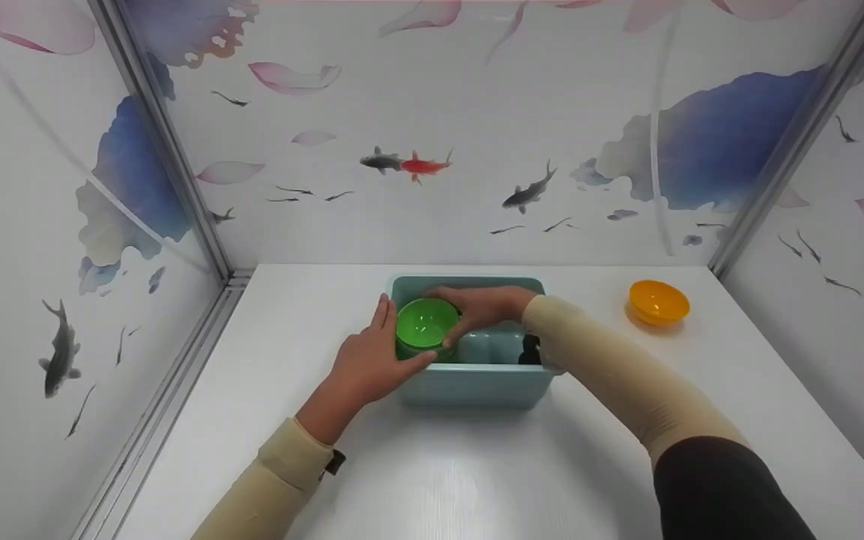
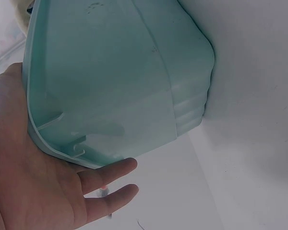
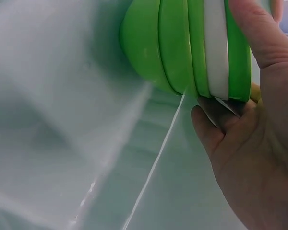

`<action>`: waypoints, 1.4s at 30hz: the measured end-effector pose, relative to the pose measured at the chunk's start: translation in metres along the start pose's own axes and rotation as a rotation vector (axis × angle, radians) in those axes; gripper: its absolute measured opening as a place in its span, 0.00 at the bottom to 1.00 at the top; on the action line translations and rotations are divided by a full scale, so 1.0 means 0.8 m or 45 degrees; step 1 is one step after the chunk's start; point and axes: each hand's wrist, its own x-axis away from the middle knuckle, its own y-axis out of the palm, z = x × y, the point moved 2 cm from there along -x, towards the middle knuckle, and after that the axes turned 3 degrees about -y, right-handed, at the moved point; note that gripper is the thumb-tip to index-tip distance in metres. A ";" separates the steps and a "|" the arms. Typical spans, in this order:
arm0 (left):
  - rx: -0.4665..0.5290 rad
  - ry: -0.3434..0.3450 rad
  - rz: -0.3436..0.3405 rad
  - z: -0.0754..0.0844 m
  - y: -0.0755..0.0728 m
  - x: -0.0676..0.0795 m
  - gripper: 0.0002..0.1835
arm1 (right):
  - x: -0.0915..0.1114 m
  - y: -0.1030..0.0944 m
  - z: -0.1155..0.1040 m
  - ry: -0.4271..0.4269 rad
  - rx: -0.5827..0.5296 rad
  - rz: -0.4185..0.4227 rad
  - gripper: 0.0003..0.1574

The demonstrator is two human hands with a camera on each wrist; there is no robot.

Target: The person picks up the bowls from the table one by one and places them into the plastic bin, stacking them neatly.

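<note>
A light teal plastic bin [image 1: 477, 386] stands on the white table. My left hand [image 1: 372, 360] rests against its near left corner, thumb along the front rim and the other fingers spread on the outside; the left wrist view shows two straight fingers [image 2: 110, 175] beside the wall. Inside the bin's left end is a stack of nested green bowls [image 1: 426, 324], with one white bowl [image 3: 216, 52] among them in the right wrist view. My right hand [image 1: 481, 306] reaches in from the right and grips the stack's rim, thumb on the near side. Part of the stack is hidden behind the front wall.
An orange bowl [image 1: 659, 303] sits apart on the table, to the right of the bin. Painted panels with metal corner posts [image 1: 792, 142] enclose the table at the back and sides. A small dark object [image 1: 529, 350] shows by my right wrist.
</note>
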 end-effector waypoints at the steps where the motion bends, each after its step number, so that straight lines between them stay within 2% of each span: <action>1: -0.001 -0.001 -0.001 0.000 0.000 0.000 0.65 | -0.001 0.000 0.000 0.001 0.011 0.000 0.69; 9: 0.001 -0.004 0.013 0.001 -0.001 0.002 0.66 | -0.003 -0.005 -0.003 0.011 0.054 -0.010 0.70; 14: 0.012 -0.002 0.017 0.002 -0.001 0.001 0.65 | 0.009 -0.015 -0.004 0.043 0.039 0.023 0.71; 22: 0.011 -0.009 0.012 0.001 0.001 0.000 0.66 | 0.049 -0.043 -0.011 -0.036 0.029 0.118 0.53; 27: -0.002 -0.020 0.005 0.000 0.001 0.000 0.67 | 0.087 -0.056 -0.016 -0.122 -0.008 0.246 0.42; 32: 0.012 -0.024 0.019 0.001 0.000 0.001 0.65 | 0.127 -0.060 -0.012 -0.135 -0.042 0.370 0.33; 38: 0.017 -0.018 0.029 0.002 0.000 0.001 0.65 | 0.170 -0.054 0.011 -0.141 -0.045 0.564 0.25; 42: 0.016 -0.017 0.026 0.003 0.000 0.001 0.66 | 0.202 -0.045 0.031 -0.098 -0.028 0.725 0.21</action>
